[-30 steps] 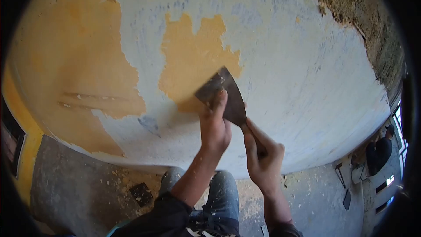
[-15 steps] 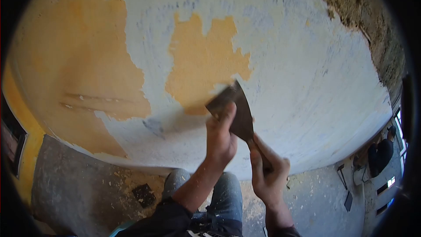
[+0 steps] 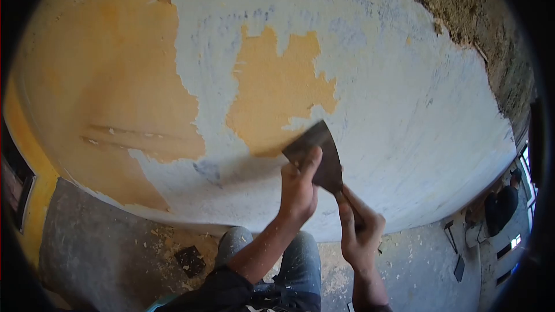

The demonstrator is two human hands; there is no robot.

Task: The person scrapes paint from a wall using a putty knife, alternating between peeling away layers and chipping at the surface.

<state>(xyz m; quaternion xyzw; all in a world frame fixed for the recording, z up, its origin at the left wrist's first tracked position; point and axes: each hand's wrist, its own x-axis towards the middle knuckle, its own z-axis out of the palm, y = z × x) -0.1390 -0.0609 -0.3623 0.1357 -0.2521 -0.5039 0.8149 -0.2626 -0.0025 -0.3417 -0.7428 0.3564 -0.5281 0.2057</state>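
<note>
Scraper (image 3: pixel 319 153) has slid lower past the yellow patch (image 3: pixel 277 92); right hand (image 3: pixel 359 232) grips its handle, left hand (image 3: pixel 298 188) apparently pinches the blade.

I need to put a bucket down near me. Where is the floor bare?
Bare grey floor lies left of the dark scrap, up to the yellow wall strip. More lies right of the right hand on the scraper, before the flat pieces. Crowded: chips around the knees and beside the other person.

Scraper (image 3: pixel 321 159) x1, hands (image 3: pixel 298 192) (image 3: pixel 361 232) x2.
</note>
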